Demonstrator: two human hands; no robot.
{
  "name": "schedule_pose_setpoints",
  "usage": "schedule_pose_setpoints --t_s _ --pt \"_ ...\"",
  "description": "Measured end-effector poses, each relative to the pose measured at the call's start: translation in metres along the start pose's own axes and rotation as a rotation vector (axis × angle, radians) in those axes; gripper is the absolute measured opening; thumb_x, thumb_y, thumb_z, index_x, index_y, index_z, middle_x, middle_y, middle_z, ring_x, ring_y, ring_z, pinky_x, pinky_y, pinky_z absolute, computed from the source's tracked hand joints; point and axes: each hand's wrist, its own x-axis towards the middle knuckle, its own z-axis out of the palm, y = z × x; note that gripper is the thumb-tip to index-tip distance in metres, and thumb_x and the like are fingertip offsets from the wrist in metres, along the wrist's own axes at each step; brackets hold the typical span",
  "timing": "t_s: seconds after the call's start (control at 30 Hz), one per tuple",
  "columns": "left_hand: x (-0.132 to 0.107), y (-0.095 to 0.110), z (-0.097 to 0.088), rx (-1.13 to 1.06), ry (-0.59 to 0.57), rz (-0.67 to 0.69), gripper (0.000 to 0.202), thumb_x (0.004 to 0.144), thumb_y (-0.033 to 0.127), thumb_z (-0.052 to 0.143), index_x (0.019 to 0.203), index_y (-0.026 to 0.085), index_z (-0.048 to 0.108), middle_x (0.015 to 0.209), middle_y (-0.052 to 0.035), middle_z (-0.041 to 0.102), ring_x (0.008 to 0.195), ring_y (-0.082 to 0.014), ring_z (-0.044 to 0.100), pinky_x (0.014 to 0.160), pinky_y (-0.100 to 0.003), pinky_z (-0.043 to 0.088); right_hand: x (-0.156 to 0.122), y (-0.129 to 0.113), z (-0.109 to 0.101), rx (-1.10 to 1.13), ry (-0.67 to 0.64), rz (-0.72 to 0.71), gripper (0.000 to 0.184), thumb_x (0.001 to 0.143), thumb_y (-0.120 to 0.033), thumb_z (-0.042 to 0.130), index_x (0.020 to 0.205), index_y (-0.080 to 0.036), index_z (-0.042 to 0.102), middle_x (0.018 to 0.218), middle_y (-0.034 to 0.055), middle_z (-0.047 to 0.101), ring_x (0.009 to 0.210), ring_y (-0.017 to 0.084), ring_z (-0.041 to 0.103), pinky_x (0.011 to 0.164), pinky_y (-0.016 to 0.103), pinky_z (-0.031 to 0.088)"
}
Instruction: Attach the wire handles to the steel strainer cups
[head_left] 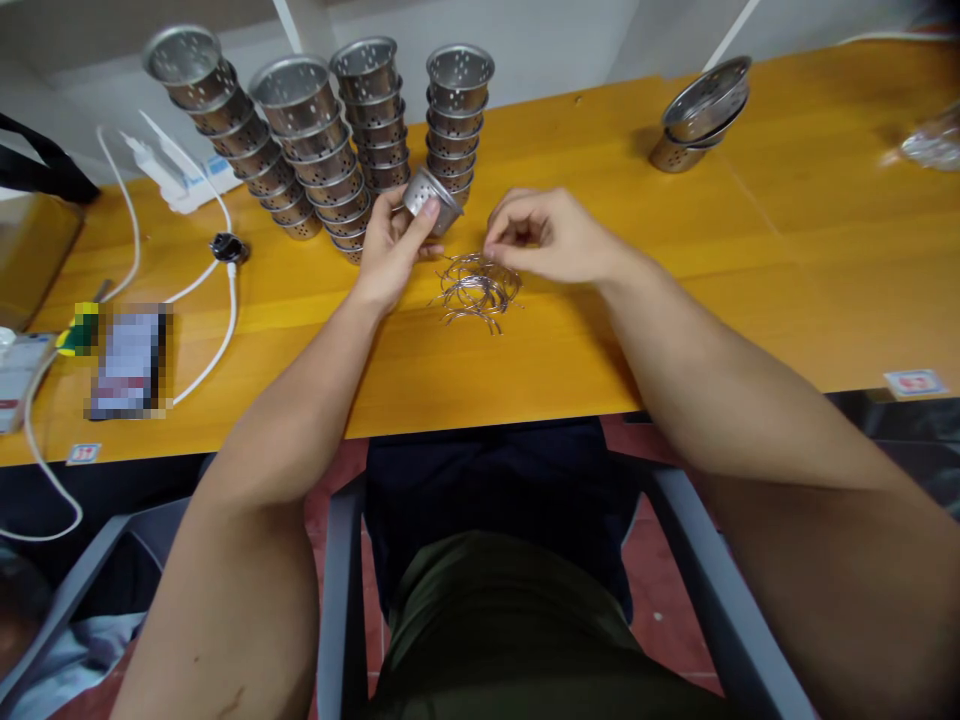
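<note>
My left hand [394,245] is closed around a small perforated metal cup [429,202], tilted above the table with its thumb along the side. A loose tangle of thin, curved metal wires [480,288] lies on the wood just below and between my hands. Over the upper right of that tangle is my right hand [551,235], its thumb and index finger pinched together. Whatever sits in the pinch is too small or hidden to make out. Behind the left hand stand tall stacks of similar perforated cups [457,120], one of them leaning [232,130].
Two stacked perforated cups [694,125] stand tilted at the back right. On the left are a phone [127,360], white cables [231,330] and a power strip [187,185]. A clear plastic item [934,145] lies far right. The table's front edge runs close to my lap.
</note>
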Motion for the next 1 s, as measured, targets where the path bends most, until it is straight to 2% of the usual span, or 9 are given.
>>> schedule_pose_setpoints --t_s 0.17,0.3,0.43,0.57,0.63,0.7,0.8,0.9,1.0 --pt "-0.001 0.003 0.002 -0.089 -0.055 0.005 0.098 0.097 0.099 0.109 0.152 0.032 0.063 0.157 -0.0130 0.080 0.157 -0.0436 0.084 0.131 -0.068 0.076 0.006 0.013 0.013 -0.197 0.133 -0.031 0.057 0.102 -0.069 0.116 0.132 -0.032 0.086 0.141 0.0118 0.082 0.109 0.034 0.086 0.094 0.047 0.079" --pt "-0.003 0.012 0.008 -0.155 -0.145 0.048 0.101 0.090 0.099 0.114 0.145 0.029 0.066 0.148 -0.0125 0.081 0.151 -0.0448 0.086 0.131 -0.072 0.075 0.014 -0.010 0.023 -0.297 0.269 -0.100 0.060 0.112 -0.074 0.105 0.153 -0.038 0.080 0.162 0.0148 0.078 0.145 0.044 0.080 0.118 0.055 0.079" --pt "0.000 0.011 0.009 -0.167 -0.144 0.068 0.100 0.091 0.102 0.110 0.146 0.030 0.068 0.141 -0.0101 0.080 0.141 -0.0412 0.089 0.127 -0.070 0.078 0.017 -0.035 0.026 -0.400 0.242 -0.135 0.074 0.111 -0.077 0.103 0.171 -0.046 0.073 0.173 0.0142 0.074 0.168 0.049 0.066 0.128 0.064 0.075" --pt "-0.001 0.010 0.006 -0.121 -0.134 0.079 0.102 0.091 0.103 0.110 0.150 0.030 0.067 0.139 -0.0100 0.079 0.128 -0.0372 0.091 0.116 -0.064 0.082 0.024 -0.047 0.015 -0.481 0.045 -0.132 0.041 0.111 -0.072 0.103 0.141 -0.049 0.086 0.162 0.0099 0.081 0.167 0.051 0.065 0.138 0.069 0.067" --pt "-0.005 0.013 0.006 -0.076 -0.092 0.062 0.093 0.102 0.095 0.106 0.157 0.032 0.067 0.146 -0.0120 0.080 0.128 -0.0351 0.092 0.114 -0.058 0.083 0.035 -0.052 0.003 -0.527 0.068 -0.131 0.020 0.121 -0.058 0.095 0.121 -0.041 0.083 0.152 0.0097 0.085 0.156 0.045 0.072 0.141 0.063 0.063" --pt "-0.009 0.017 0.007 -0.008 -0.063 0.014 0.075 0.114 0.082 0.100 0.161 0.033 0.068 0.155 -0.0144 0.079 0.130 -0.0335 0.092 0.112 -0.053 0.083 0.053 -0.060 -0.010 -0.610 0.194 -0.143 0.018 0.129 -0.034 0.081 0.112 -0.033 0.075 0.148 0.0126 0.086 0.149 0.037 0.075 0.140 0.054 0.061" --pt "-0.013 0.020 0.008 0.069 -0.067 -0.057 0.057 0.121 0.066 0.097 0.159 0.030 0.072 0.159 -0.0169 0.078 0.132 -0.0335 0.092 0.109 -0.050 0.083 0.088 -0.075 -0.026 -0.795 0.324 -0.035 0.026 0.133 -0.017 0.071 0.111 -0.031 0.067 0.156 0.0174 0.086 0.151 0.030 0.074 0.138 0.045 0.057" --pt "-0.013 0.019 0.009 0.068 -0.071 -0.088 0.051 0.123 0.060 0.097 0.157 0.029 0.075 0.160 -0.0173 0.077 0.131 -0.0327 0.092 0.108 -0.049 0.083 0.117 -0.087 -0.031 -0.882 0.253 0.135 0.022 0.132 -0.008 0.071 0.120 -0.027 0.072 0.175 0.0199 0.079 0.167 0.030 0.070 0.147 0.045 0.049" --pt "-0.014 0.019 0.010 0.069 -0.071 -0.089 0.050 0.120 0.056 0.101 0.155 0.028 0.076 0.162 -0.0170 0.078 0.126 -0.0305 0.091 0.106 -0.045 0.083 0.132 -0.090 -0.027 -0.941 0.167 0.195 0.018 0.132 -0.005 0.071 0.125 -0.020 0.077 0.175 0.0214 0.079 0.167 0.035 0.071 0.145 0.050 0.050"
